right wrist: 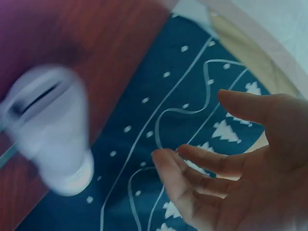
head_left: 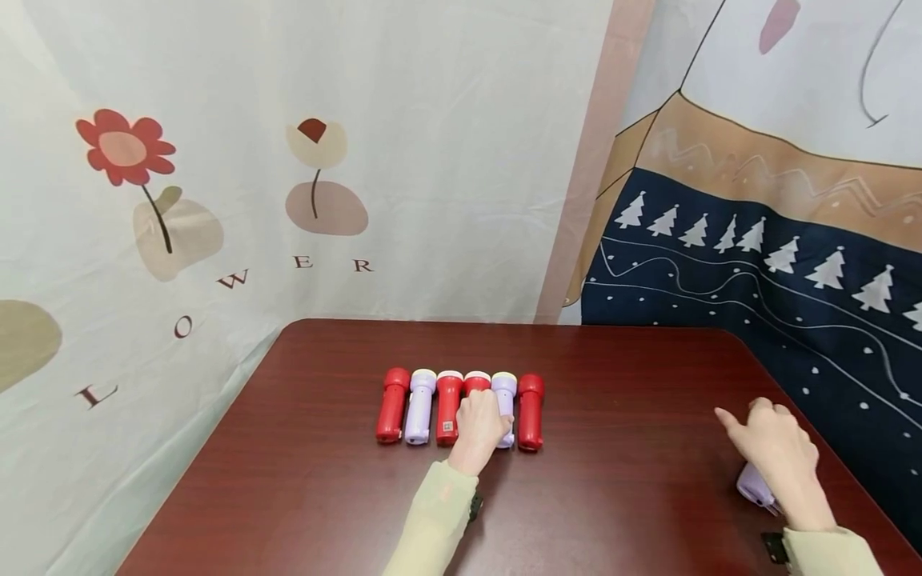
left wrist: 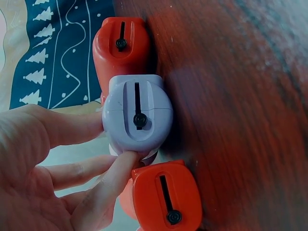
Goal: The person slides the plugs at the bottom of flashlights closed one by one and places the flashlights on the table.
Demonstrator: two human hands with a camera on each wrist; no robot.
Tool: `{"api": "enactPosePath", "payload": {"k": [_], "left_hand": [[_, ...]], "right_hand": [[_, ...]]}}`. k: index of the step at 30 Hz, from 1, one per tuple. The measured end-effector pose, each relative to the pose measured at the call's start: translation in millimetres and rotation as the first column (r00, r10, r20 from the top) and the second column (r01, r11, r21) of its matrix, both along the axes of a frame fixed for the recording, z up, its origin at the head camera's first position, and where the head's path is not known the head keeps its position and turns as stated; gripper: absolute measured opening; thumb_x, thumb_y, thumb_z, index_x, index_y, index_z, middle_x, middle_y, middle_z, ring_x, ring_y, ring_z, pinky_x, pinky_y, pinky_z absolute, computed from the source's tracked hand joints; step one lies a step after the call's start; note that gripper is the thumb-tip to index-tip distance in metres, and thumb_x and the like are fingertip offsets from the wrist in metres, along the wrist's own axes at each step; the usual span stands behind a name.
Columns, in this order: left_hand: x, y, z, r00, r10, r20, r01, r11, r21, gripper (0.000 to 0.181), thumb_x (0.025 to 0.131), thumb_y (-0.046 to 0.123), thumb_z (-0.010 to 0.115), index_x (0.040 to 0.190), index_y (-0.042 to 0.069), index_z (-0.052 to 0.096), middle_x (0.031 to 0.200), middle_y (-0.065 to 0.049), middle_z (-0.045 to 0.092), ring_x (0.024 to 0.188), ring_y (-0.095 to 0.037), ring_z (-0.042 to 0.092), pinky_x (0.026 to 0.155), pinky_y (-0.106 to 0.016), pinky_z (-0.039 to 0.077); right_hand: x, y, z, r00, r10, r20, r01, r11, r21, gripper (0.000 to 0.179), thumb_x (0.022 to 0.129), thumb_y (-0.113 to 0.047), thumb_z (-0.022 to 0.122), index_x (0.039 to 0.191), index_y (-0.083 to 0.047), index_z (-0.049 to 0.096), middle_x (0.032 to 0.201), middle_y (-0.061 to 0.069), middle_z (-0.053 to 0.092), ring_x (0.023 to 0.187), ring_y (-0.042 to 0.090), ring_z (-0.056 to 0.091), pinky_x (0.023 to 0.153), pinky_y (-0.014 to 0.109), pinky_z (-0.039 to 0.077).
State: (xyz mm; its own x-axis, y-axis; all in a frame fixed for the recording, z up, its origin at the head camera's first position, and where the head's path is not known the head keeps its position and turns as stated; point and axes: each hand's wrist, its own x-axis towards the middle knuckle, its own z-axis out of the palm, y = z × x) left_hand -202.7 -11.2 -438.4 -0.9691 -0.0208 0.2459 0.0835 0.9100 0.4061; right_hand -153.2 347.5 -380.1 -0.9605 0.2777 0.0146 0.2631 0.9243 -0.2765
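Several red and lavender flashlights stand side by side in a row on the table. My left hand [head_left: 481, 426] reaches over the right half of the row. Its thumb and a finger pinch the lavender flashlight [left wrist: 138, 113] second from the right, between a red flashlight [left wrist: 122, 45] at the right end and another red flashlight [left wrist: 168, 192], which the hand partly hides in the head view. At the table's right side, my right hand [head_left: 778, 448] is held with fingers loosely spread and nothing in it. A separate lavender flashlight [right wrist: 57, 120], blurred in the right wrist view, lies beside it, apart from the fingers.
The dark reddish table [head_left: 324, 504] has rounded far corners. A pale flower-print curtain [head_left: 446, 160] hangs behind it, and a navy cloth [head_left: 792, 320] with white trees hangs along the right edge. Left of the hand are a lavender flashlight [head_left: 420, 408] and red flashlights [head_left: 392, 408].
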Motion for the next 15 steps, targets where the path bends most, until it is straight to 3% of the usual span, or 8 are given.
{"api": "enactPosePath", "payload": {"k": [4, 9, 15], "left_hand": [[0.9, 1.1, -0.1, 1.0, 0.001, -0.007, -0.001, 1.0, 0.003, 0.029, 0.069, 0.024, 0.081, 0.073, 0.0, 0.065, 0.072, -0.015, 0.062, 0.062, -0.031, 0.061, 0.051, -0.037, 0.051], [1.0, 1.9, -0.6, 1.0, 0.011, -0.029, -0.011, 1.0, -0.006, 0.029, 0.069, 0.024, 0.082, 0.071, 0.0, 0.065, 0.071, -0.015, 0.063, 0.062, -0.031, 0.061, 0.051, -0.037, 0.051], [1.7, 1.4, 0.2, 1.0, 0.013, -0.027, -0.013, 1.0, -0.011, 0.028, 0.069, 0.023, 0.081, 0.072, 0.0, 0.065, 0.072, -0.016, 0.063, 0.062, -0.031, 0.061, 0.05, -0.037, 0.05]], "right_hand": [[2.7, 14.8, -7.9, 0.993, -0.067, 0.097, 0.066, 0.998, 0.018, 0.074, 0.092, -0.047, 0.051, 0.108, 0.024, 0.04, 0.103, 0.045, 0.042, 0.081, 0.058, 0.05, 0.06, 0.057, 0.042], [1.2, 26.6, -22.1, 0.963, -0.15, 0.222, 0.155, 0.988, -0.005, 0.084, 0.089, -0.049, 0.052, 0.117, 0.028, 0.032, 0.106, 0.046, 0.038, 0.089, 0.06, 0.049, 0.069, 0.059, 0.043], [-0.8, 33.0, -36.4, 0.927, -0.226, 0.298, 0.243, 0.97, -0.02, 0.087, 0.088, -0.049, 0.052, 0.12, 0.029, 0.028, 0.107, 0.046, 0.042, 0.093, 0.056, 0.051, 0.073, 0.055, 0.044]]}}
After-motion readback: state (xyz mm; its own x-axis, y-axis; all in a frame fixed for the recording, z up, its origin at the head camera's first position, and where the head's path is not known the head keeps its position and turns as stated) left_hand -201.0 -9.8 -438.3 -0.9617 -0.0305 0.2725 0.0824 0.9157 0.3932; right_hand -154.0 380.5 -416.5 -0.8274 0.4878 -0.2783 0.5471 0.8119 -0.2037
